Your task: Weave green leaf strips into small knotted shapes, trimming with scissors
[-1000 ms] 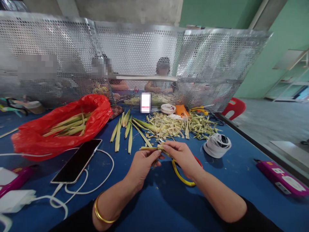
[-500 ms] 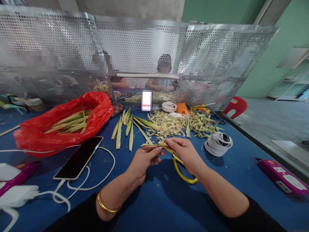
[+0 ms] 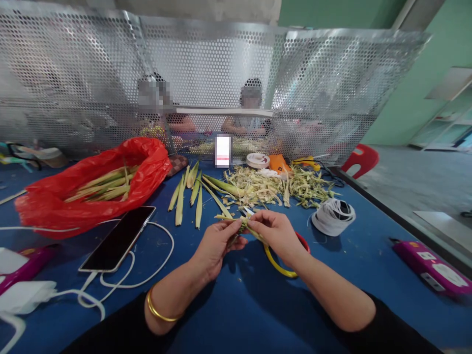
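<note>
Between my two hands is a small piece of pale green plant leaf, folded or woven at its middle (image 3: 244,223). My left hand (image 3: 220,241) pinches its left part, with a thin strip sticking out past the fingertips. With thumb and fingers closed, my right hand (image 3: 275,233) grips its right side. Scissors (image 3: 275,263) with yellow and red handles lie on the table under my right hand, partly hidden by it. Beyond my hands lie several cut leaf pieces (image 3: 180,199) and a heap of shredded leaf strips (image 3: 258,187).
A red plastic bag (image 3: 92,216) holding more leaves stands at the left, near a phone (image 3: 118,238) with white cables. To the right are a roll of white cord (image 3: 334,219) and a purple power strip (image 3: 431,268). A perforated metal screen (image 3: 206,64) rises behind; people sit beyond it.
My right fingers have shifted slightly left and closed in on the leaf piece. More of the scissors, including a red handle and a blade, shows now. The view has moved a little.
</note>
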Demonstrator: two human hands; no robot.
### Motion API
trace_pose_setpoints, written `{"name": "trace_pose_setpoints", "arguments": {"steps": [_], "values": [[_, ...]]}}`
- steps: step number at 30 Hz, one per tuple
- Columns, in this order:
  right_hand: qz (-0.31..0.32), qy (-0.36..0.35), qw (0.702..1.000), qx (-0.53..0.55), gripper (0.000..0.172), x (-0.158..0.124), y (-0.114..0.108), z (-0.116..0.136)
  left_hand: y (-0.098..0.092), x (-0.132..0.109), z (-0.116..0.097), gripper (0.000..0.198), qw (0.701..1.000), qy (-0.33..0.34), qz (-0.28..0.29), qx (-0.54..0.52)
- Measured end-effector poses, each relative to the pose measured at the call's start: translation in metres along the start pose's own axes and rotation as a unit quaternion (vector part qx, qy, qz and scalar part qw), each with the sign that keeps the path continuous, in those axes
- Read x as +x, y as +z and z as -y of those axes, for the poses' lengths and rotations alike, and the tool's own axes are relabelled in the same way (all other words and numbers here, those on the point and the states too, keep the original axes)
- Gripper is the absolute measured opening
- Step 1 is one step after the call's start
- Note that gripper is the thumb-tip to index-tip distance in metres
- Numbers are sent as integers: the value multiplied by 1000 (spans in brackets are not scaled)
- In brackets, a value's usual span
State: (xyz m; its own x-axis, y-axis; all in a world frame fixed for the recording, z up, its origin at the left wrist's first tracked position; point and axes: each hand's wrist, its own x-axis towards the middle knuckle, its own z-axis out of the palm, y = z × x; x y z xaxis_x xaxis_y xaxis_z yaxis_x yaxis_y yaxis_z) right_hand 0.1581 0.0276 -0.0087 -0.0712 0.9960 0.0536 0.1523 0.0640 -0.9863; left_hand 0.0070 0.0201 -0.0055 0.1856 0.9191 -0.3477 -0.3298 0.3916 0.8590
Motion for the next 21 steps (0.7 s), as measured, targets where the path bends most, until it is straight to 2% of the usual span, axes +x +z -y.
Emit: {"name": "trace_pose_setpoints", "arguments": {"steps": [10, 14, 17, 21], "values": [[-4, 21, 1000, -9, 20, -3, 2, 3, -1, 1, 2, 25, 1000, 23, -3, 16], [-19, -66, 994, -83, 15, -6, 2, 9, 0, 1, 3, 19, 1000, 3, -4, -30], [-48, -156, 971, -174, 9, -9, 1, 10, 0, 1, 2, 14, 999, -12, -12, -40], [-47, -212, 949, -229, 15, -10, -2, 8, 0, 1, 1, 11, 999, -18, -26, -31]]}}
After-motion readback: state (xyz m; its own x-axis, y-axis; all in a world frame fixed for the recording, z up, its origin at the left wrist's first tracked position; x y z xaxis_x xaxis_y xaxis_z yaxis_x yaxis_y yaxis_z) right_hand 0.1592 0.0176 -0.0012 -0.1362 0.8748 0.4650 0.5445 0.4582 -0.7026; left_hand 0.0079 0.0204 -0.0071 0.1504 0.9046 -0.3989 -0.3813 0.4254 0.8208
